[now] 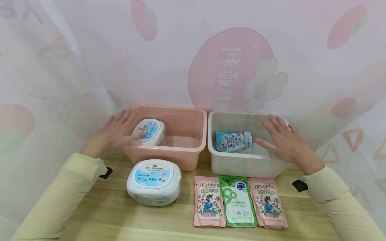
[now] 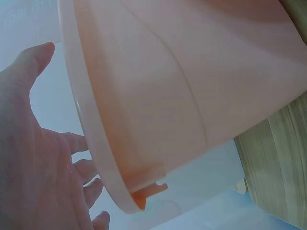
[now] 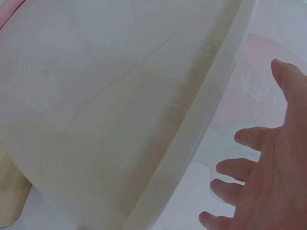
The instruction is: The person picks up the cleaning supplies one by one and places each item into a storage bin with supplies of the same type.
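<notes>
My left hand is spread over the left rim of a pink bin, holding nothing. Inside that bin, close to the thumb, sits a white tub with a blue label. Over at the right, my right hand spreads its fingers above the right side of a light grey bin. A blue pouch lies inside the grey bin, left of the thumb. In the left wrist view the fingertips are right at the pink rim. The right wrist view has the fingers beside the grey rim.
A second white lidded tub stands on the wooden table before the pink bin. Right of it lie a pink pouch, a green and white pouch and another pink pouch. Printed curtains enclose the back and sides.
</notes>
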Motion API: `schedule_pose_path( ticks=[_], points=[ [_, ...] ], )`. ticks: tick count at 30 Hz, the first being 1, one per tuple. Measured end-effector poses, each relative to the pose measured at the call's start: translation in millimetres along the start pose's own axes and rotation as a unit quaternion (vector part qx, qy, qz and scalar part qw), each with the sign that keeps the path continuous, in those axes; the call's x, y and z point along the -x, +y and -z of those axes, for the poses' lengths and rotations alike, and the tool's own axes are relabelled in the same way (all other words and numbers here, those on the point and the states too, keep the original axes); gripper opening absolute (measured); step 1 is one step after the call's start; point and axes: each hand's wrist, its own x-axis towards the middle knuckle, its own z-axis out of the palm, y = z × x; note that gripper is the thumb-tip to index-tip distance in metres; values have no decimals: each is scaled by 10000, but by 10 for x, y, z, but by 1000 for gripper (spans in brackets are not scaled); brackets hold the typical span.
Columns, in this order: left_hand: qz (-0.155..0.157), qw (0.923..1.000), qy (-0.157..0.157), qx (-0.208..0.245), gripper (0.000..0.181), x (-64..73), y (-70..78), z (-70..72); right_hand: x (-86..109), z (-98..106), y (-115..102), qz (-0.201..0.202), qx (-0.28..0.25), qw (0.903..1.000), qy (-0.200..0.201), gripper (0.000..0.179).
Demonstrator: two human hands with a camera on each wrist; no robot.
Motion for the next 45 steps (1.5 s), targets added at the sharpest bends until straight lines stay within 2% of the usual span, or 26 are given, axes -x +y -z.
schedule_pose_path(
  ticks=[7, 12, 17, 23, 28, 33, 38, 45],
  points=[
    [-100, 9999, 77, 62, 108, 15, -59, -12, 91, 87, 59, 19, -239, 9997, -9, 91],
    [-91, 9997, 32, 238, 113, 22, -107, -20, 203, 180, 112, -6, -470, 9985, 271, 88],
    [10, 9989, -11, 469, 117, 60, -152, -54, 348, 285, 176, 73, -549, 9960, 700, 69],
    [88, 9979, -99, 634, 118, 115, -179, -135, 544, 382, 234, -128, -820, 9927, 879, 44],
    [71, 9981, -132, 605, 116, 134, -183, -152, 705, 415, 259, -303, -1045, 9912, 751, 31],
    [6, 9982, -166, 571, 113, 126, -202, -186, 848, 366, 286, -541, -1408, 9878, 383, 22],
    [-29, 9985, -218, 504, 111, 116, -221, -216, 962, 221, 315, -642, -1592, 9851, 103, 29],
    [-11, 9983, -185, 551, 111, 99, -227, -260, 1096, -88, 353, -859, -1905, 9776, -248, 30]
  ],
)
